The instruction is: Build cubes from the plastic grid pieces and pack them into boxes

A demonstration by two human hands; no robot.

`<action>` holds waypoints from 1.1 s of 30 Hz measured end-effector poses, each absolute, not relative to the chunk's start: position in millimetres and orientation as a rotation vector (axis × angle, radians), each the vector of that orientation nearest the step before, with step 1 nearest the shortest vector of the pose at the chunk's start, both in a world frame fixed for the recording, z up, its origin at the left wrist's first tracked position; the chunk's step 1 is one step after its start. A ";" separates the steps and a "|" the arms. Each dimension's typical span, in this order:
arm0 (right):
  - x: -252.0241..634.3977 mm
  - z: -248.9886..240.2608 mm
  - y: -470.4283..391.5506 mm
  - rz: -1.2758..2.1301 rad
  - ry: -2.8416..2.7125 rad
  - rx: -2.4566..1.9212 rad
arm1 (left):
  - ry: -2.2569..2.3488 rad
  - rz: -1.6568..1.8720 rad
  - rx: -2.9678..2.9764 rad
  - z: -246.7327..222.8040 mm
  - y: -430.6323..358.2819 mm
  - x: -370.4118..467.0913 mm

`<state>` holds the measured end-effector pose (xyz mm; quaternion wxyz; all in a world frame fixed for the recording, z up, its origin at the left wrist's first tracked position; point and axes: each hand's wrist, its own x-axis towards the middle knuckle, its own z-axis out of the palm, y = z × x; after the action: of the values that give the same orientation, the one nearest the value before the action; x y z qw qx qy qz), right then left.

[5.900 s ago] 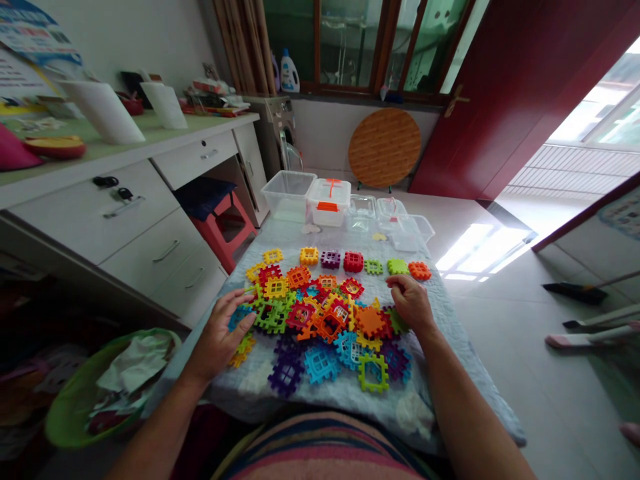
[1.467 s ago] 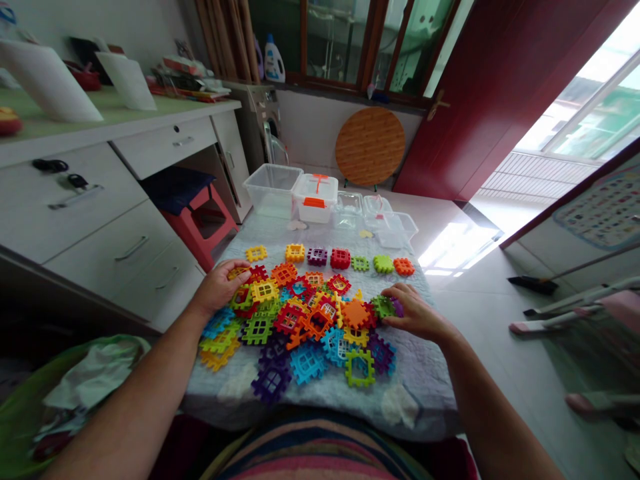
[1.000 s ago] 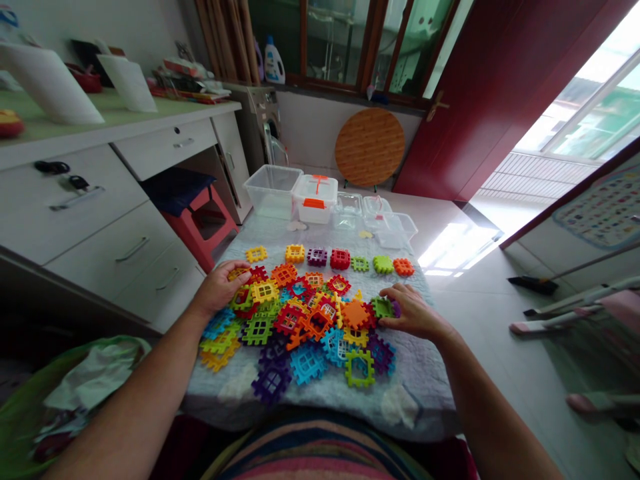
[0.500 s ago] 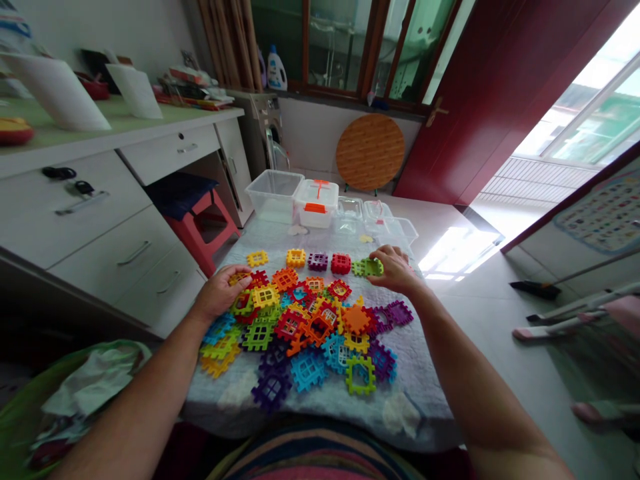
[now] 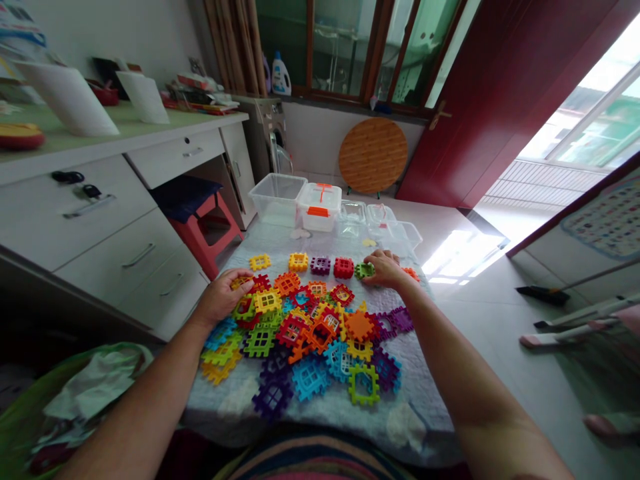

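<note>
A row of stacked notched plastic building pieces runs across the table: yellow (image 5: 299, 262), purple (image 5: 321, 265), red (image 5: 343, 268) and green (image 5: 365, 271). My right hand (image 5: 384, 269) is closed on the green pieces at the row's right end, its fingers hiding part of them. At the left edge of a mixed pile of pieces (image 5: 310, 327), my left hand (image 5: 226, 293) has its thumb and fingers around a yellow building piece (image 5: 243, 283), mostly covered. A separate yellow stack (image 5: 259, 262) lies beyond that hand. An orange piece (image 5: 411, 273) shows behind my right wrist.
Clear plastic boxes stand along the table's far edge, among them an open bin (image 5: 279, 200) and a lidded box with orange clips (image 5: 320, 207). A red stool (image 5: 213, 233) is on the left beside a white cabinet (image 5: 105, 220). A bag with cloths (image 5: 90, 387) sits low left.
My right hand has shifted slightly left over the green pieces, which now form a narrower, neater stack. The orange piece shows more beside my wrist. My left hand has barely moved.
</note>
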<state>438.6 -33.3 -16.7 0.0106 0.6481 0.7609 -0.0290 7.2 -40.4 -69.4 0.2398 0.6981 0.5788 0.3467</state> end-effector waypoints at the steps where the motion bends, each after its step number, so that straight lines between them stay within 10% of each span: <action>1: 438.5 -16.2 -33.5 -0.100 2.373 2.018 | 1.585 0.948 1.909 -69.0 -40.5 7.5; 33: 396.8 -19.9 -118.6 -0.574 2.868 2.094 | 1.597 0.951 1.853 -60.2 -45.4 11.3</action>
<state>396.8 -118.6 -19.9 -0.2258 0.5672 0.7766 -0.1555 11.3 -45.4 -60.2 0.2558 0.6824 0.5882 0.3505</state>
